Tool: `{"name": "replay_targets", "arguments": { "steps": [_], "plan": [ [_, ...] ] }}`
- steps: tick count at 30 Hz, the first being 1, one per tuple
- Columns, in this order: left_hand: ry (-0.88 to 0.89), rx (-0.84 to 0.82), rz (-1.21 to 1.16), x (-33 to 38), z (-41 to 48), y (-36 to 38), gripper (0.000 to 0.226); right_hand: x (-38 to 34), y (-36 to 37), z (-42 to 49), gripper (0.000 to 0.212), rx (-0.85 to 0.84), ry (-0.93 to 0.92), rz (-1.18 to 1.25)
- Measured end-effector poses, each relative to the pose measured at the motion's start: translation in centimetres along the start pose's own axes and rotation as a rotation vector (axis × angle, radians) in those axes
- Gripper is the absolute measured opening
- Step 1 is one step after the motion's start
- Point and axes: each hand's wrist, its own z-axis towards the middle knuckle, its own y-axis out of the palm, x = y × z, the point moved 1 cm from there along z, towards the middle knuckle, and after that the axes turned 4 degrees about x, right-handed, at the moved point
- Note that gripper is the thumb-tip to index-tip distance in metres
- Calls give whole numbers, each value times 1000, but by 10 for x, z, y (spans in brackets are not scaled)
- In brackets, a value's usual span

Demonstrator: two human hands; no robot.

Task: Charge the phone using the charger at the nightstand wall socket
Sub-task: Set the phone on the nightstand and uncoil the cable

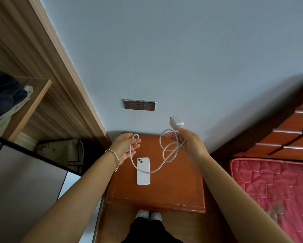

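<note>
A white phone (143,171) lies face down on the reddish wooden nightstand (178,190). My right hand (187,141) holds the white charger plug (176,122) up in the air, its prongs pointing toward the wall. The grey double wall socket (139,104) sits on the wall above the nightstand, to the left of the plug and apart from it. A white cable (166,151) hangs in loops from the plug and sags across the phone. My left hand (128,146) holds the cable's other end, left of the phone.
A wooden wardrobe (47,95) with folded clothes stands on the left. A bed with a red mattress (273,186) and a wooden headboard (291,128) lies on the right. My feet (148,215) are at the nightstand's front edge.
</note>
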Motion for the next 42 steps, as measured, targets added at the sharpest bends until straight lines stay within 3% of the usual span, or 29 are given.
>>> {"name": "replay_targets", "arguments": {
  "steps": [3,6,9,14,19,22,28,35,42],
  "plan": [
    [-5,-16,-9,-1,-2,5,42,0,0,0,12,-31,-41,77],
    [-10,-76,21,1,-6,12,28,1,0,2,26,-42,-46,117],
    [-6,-178,100,2,-13,22,36,2,4,2,41,-95,-38,131],
    [87,-298,246,6,-17,29,25,5,8,4,40,-166,-59,136],
    [133,-218,198,7,-14,27,4,7,6,7,29,-126,-39,162],
    [99,-129,89,5,-9,23,6,8,2,8,6,-37,-28,161],
    [-23,67,-44,-10,4,2,7,-2,-8,15,31,139,61,371],
    [-158,248,-210,-29,22,-30,13,-9,-26,18,48,200,63,482],
    [-203,136,-175,-34,23,-35,10,-10,-19,14,47,152,-1,316]
  ]
}}
